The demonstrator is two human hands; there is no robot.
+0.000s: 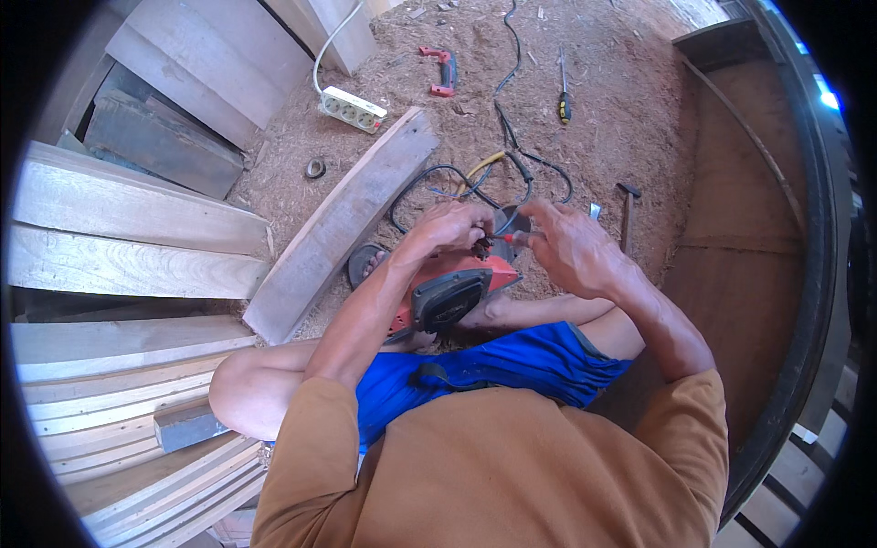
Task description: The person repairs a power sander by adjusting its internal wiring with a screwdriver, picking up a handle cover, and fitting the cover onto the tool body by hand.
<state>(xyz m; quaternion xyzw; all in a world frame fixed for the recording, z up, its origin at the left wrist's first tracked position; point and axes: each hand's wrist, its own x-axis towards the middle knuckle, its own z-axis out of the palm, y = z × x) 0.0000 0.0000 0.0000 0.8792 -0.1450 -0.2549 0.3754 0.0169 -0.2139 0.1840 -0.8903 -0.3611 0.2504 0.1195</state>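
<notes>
Between our folded legs, near the lower edge of the sawdust-covered ground, we have a red power tool with a black ribbed panel. Our left hand is at its far end with the fingers bent close together over a small dark part; we cannot tell whether they grip it. Our right hand is narrow, its thumb and fingers pinching a slim hand tool with a red end, directed toward that same dark part. The two hands are close, the left one leftward of the right.

Just beyond them we see a looped black cable and a short yellow curved length. Toward the ground's far edge lie a red-and-black handle-shaped piece and, to its right, a screwdriver with a yellow-and-black handle. By the right edge, next to a large brown panel, is a hammer with a dark head and wooden handle. Along the left edge we have a thick wooden beam, a dark ring-shaped roll, a white power strip and stacked pale planks.
</notes>
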